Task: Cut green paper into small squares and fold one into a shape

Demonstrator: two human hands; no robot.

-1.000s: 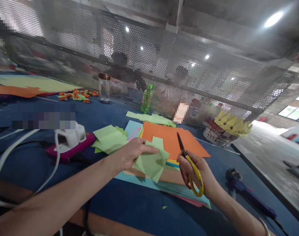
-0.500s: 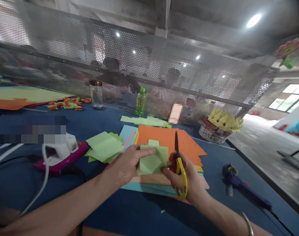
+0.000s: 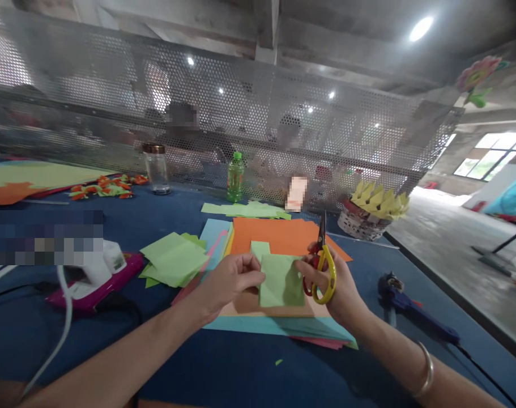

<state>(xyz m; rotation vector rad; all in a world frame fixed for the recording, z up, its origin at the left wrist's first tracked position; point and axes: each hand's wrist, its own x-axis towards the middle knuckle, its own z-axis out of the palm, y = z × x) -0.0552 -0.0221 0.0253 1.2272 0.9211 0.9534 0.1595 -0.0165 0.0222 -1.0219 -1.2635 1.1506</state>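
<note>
A light green paper square (image 3: pixel 282 283) is held up over the stack of coloured paper. The fingers of my left hand (image 3: pixel 236 280) pinch its left edge. My right hand (image 3: pixel 342 292) grips its upper right side with thumb and fingertips. The same hand carries scissors (image 3: pixel 325 254) with yellow and red handles, their dark blades pointing up. Under both hands lies the stack of coloured paper (image 3: pixel 278 232), orange on top at the back. A small green paper piece (image 3: pixel 260 247) shows just behind the square. Left of the stack are several loose green squares (image 3: pixel 175 258).
Green paper strips (image 3: pixel 244 209), a green bottle (image 3: pixel 235 177) and a glass jar (image 3: pixel 157 170) stand or lie farther back. At right are a basket with a yellow paper crown (image 3: pixel 366 212) and a blue glue gun (image 3: pixel 419 311). A power strip (image 3: pixel 96 283) with cables is at left.
My left thumb has come off the paper's face to its left edge. My right hand has shifted up along the right side, the scissors turning with it. The view has swung slightly right.
</note>
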